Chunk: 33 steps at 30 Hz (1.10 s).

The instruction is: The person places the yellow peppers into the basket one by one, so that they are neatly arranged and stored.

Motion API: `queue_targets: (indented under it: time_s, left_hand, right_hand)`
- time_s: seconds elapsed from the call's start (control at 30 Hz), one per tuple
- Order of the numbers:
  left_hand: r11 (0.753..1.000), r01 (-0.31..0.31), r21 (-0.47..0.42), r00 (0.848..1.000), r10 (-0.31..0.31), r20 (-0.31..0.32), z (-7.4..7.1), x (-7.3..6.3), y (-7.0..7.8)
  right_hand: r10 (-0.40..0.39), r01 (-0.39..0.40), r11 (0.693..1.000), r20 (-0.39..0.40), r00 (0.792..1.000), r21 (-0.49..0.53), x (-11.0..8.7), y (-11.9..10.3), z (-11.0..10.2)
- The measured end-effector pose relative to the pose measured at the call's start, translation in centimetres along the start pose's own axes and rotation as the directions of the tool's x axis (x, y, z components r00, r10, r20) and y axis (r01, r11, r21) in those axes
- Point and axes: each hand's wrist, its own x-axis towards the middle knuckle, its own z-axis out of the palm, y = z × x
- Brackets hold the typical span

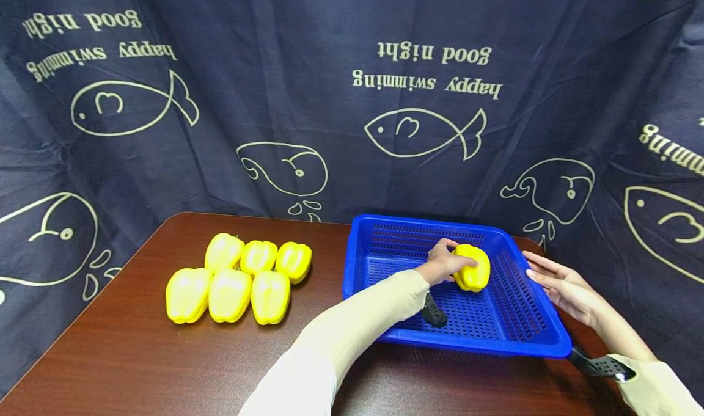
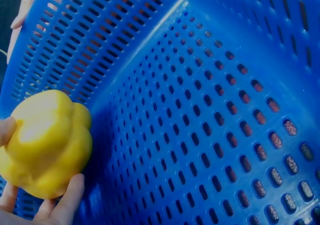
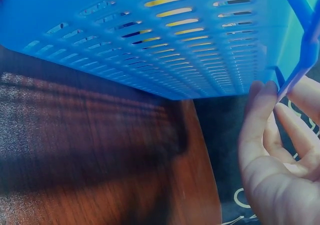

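Yellow glossy lobed pepper, slotted plastic basket

Place: a curtained-off tabletop, like a small recording booth; whether it stands in a home, office or lab cannot be told.
Curtain: navy cloth, softly creased, hung behind and at both sides.
Print: cream outlined fish and whales, with upside-down lettering reading "happy swimming" and "good night", a household pattern.
Table: reddish-brown wood-grain top, rounded far corners, close to the cloth.
Wrist straps: black, perforated, pointing to a recording setup.
Kitchen goods: yellow bell peppers, blue perforated plastic basket.
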Motion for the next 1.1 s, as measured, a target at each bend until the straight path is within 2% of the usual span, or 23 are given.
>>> queue_targets:
  time_s: [0.37, 0.7, 1.1]
  left_hand:
    - [0.999, -0.005, -0.034, 1.000, 0.006, 0.014, -0.3, -0.6, -0.4]
    - [0.983, 0.005, -0.182, 1.000, 0.000, 0.028, 0.8, -1.0, -0.4]
    - [0.975, -0.003, -0.224, 1.000, 0.006, 0.012, 1.3, -0.9, -0.8]
  right_hand:
    - [0.006, -0.006, 1.000, 0.000, 1.000, -0.005, 0.2, 0.0, 0.1]
    - [-0.001, 0.001, 1.000, 0.008, 1.000, 0.013, 0.1, 0.1, -0.2]
    - [0.003, -0.003, 1.000, 0.008, 1.000, 0.009, 0.0, 0.2, -0.2]
